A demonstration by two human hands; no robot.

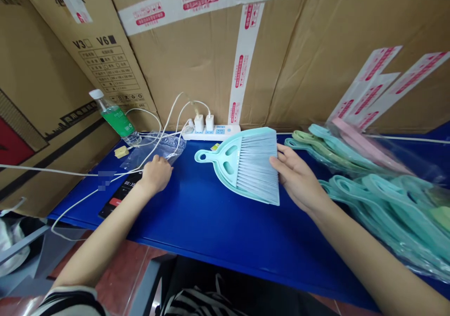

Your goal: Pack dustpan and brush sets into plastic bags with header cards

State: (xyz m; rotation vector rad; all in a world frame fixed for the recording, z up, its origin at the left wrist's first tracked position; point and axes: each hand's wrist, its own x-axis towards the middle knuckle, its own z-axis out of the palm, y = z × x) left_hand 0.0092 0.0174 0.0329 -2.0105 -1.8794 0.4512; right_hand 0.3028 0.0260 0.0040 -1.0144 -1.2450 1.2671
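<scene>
Striped sleeves show at the bottom edge, and from them two bare forearms reach out over the blue table (218, 231). On the left, the left hand (156, 173) rests on the near end of a clear plastic bag (158, 148) lying flat on the table; its fingers are curled under, knuckles up, and whether they pinch the film cannot be told. Just beside that hand sits a dark timer (121, 195) with a white cable (70, 173) running across it.

At the middle of the table lies a mint-green dustpan (225, 162) with a small brush (258, 173) nested in it, handles pointing left and pale bristles fanned toward the right. The right hand (298, 180) lies against the bristle edge, fingers extended and loosely together, touching the set along its right side without closing round it.

To the right, well apart from the left hand, a heap of bagged dustpan sets (383, 199) in teal, green and pink spreads over the table. Behind, a white power strip (211, 132) with two chargers sits against the taped cardboard boxes (197, 58), and a green-labelled water bottle (116, 117) leans near the left corner.
</scene>
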